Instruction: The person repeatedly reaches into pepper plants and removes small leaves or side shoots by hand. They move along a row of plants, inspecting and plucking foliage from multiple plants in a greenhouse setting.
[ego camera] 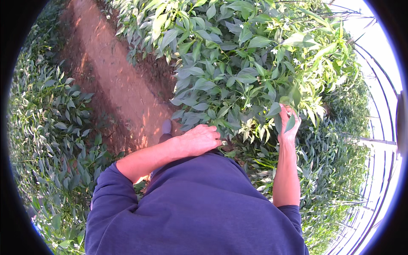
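Note:
Leafy pepper plants with small white flowers fill the space before me. My right hand reaches into the sunlit right side of the foliage. Leaves partly cover its fingers, so whether it grips a stem or leaf cannot be told. My left hand is near my waist at the lower edge of the plants, back of the hand up, fingers curled. Its palm is hidden, and what may be in it does not show. A small pale thing, perhaps a flower, lies just beside its fingertips.
A reddish dirt path runs from the upper left down to my shoe. Another row of plants lines its left side. More foliage stands at right, with curved dark frame bars beyond it against a bright background.

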{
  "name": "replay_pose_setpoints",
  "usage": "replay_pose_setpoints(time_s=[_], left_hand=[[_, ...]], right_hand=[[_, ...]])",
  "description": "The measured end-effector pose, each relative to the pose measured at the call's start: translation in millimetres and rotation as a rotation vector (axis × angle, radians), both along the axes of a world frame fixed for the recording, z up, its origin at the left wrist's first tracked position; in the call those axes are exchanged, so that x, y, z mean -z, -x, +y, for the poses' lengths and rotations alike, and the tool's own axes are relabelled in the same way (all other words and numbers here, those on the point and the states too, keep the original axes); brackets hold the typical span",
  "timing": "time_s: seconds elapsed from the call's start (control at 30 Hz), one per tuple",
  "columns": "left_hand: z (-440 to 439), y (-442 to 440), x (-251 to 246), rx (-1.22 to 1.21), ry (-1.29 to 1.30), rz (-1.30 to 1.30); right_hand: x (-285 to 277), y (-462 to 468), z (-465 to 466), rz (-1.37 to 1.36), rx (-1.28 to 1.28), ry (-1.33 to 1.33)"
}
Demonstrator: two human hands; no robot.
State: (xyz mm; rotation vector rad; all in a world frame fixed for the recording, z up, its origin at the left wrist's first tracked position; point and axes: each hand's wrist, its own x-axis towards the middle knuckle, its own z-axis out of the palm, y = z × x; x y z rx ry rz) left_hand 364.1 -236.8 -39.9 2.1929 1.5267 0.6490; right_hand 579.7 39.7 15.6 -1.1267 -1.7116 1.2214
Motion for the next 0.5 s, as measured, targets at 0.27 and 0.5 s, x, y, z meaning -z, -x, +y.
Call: replay_pose_setpoints(time_s=[0.27, 0.5], left_hand=[[-6, 22, -2, -0.106, -0.033, -0.088], [-1, 80, -19, -0.389, -0.014, -0.872]], right_hand=[[-14, 1, 1, 0.101, 0.117, 0.160], [-17, 1, 15, 0.045, 0.044, 0.161]])
